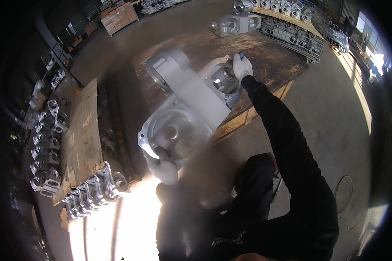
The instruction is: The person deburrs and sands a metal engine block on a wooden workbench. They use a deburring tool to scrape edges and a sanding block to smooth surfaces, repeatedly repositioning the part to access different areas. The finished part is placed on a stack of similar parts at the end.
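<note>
A large silver-grey metal casting [196, 98] lies tilted across the near part of a worn brown tabletop. It has a round collar at its far left, a broad round recess at its near end and a bored boss at its right end. My left hand [163, 168], in a pale glove, is closed on the rim of the near end, its fingers partly inside the recess. At the opposite end my right hand [243, 66], also gloved, is closed at the edge beside the boss. A small blue patch shows at its fingers; I cannot tell what it is.
Another similar casting [235, 25] stands at the tabletop's [274, 61] far edge. Behind it is a wire cage [287, 37] with several castings on and in it. To the left, rows of castings [91, 193] flank a wooden board [83, 135]. A cable [345, 195] lies on the floor at right.
</note>
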A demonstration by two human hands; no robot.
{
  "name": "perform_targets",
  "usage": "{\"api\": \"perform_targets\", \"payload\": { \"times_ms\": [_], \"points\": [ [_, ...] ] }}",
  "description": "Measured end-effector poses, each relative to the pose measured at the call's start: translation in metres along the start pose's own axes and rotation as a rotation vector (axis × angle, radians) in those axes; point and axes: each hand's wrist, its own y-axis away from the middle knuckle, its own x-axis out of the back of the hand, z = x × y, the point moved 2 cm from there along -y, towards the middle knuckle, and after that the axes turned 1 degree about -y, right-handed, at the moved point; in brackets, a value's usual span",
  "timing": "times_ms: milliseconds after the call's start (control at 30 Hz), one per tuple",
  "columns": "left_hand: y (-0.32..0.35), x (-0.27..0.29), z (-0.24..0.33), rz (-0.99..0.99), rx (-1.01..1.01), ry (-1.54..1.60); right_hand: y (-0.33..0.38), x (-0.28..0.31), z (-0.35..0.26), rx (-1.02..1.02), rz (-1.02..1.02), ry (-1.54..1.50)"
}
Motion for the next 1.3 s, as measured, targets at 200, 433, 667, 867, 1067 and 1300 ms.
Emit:
{"api": "perform_targets", "payload": {
  "times_ms": [200, 433, 667, 867, 1067, 1300],
  "points": [
    [-0.049, -0.025, 0.036, -0.24, -0.225, -0.156, 0.032, 0.034, 0.055, -0.243, 0.184, -0.175],
    [-0.127, -0.035, 0.014, -0.402, -0.561, -0.381, 0.118, 0.072, 0.101, -0.335, 0.59, -0.492],
    [-0.175, 0.0, -0.098, -0.409, 0.067, -0.013, 0.174, 0.063, 0.091, -0.177, 0.619, -0.674],
    [-0.104, 0.028, -0.116, -0.274, -0.262, -0.623, 0.145, 0.053, 0.073, -0.023, 0.347, -0.402],
    [-0.092, 0.017, -0.108, -0.227, 0.117, -0.146, 0.141, 0.079, 0.095, -0.061, 0.135, -0.301],
    [-0.059, -0.002, -0.007, 0.041, -0.386, -0.256, 0.205, 0.109, 0.13, -0.115, -0.013, -0.013]
  ]
}}
